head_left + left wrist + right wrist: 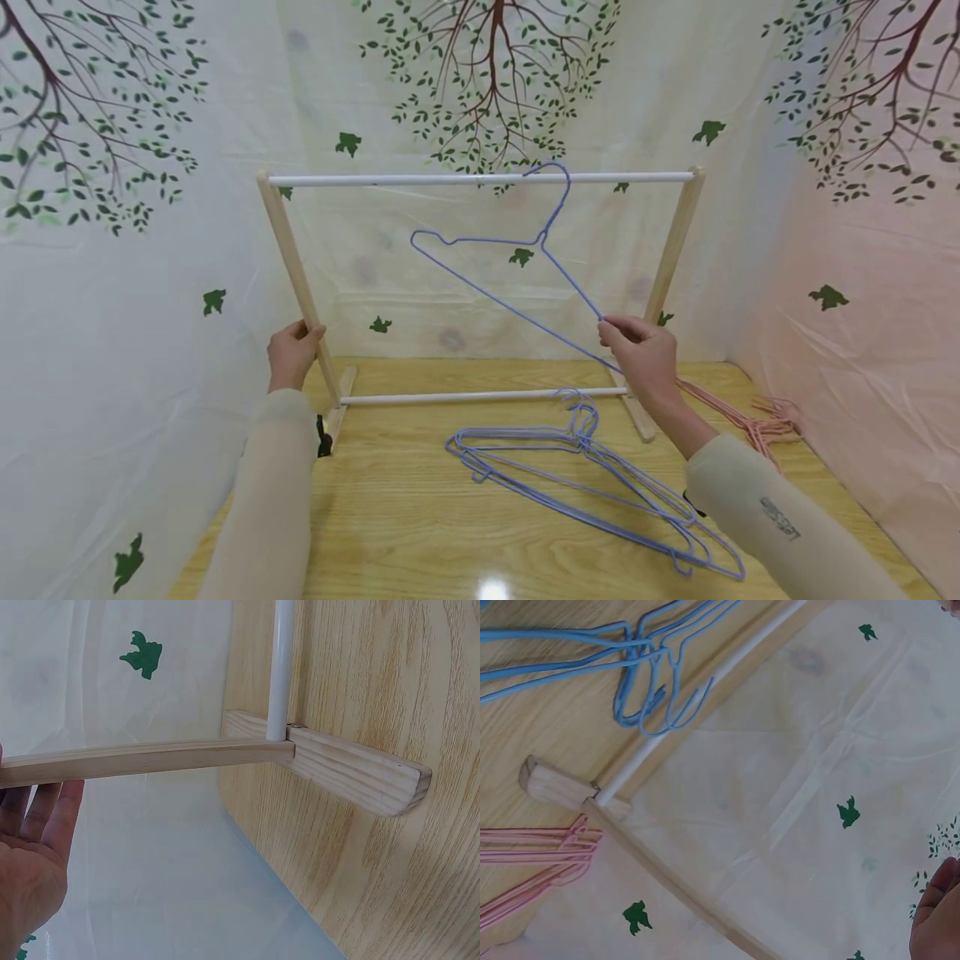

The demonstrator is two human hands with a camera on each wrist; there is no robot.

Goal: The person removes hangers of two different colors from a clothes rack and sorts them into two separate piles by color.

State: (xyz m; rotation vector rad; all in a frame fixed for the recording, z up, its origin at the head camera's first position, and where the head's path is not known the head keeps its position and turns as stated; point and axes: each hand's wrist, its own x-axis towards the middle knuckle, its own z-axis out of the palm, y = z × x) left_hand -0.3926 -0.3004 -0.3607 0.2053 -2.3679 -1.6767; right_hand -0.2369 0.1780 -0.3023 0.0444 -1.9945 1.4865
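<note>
A small clothes rack has wooden side posts, with a white top bar [405, 180] between them. My left hand [291, 357] holds the rack's left post [287, 250] low down; in the left wrist view, fingers [64, 817] lie against this post [150, 761]. Between thumb and fingers, my right hand [641, 354] pinches one sloping arm of a blue-purple wire hanger [555, 215]. Its hook overlaps the top bar in the head view; whether they touch I cannot tell. Only part of my right hand [937, 919] shows in the right wrist view, without the held hanger.
Several more blue hangers [585, 517] lie stacked on the wooden table [390, 517] in front of the rack. Pink hangers [765, 429] lie at the right, by the curtain [870, 350]. A lower white bar [450, 398] joins the rack's feet.
</note>
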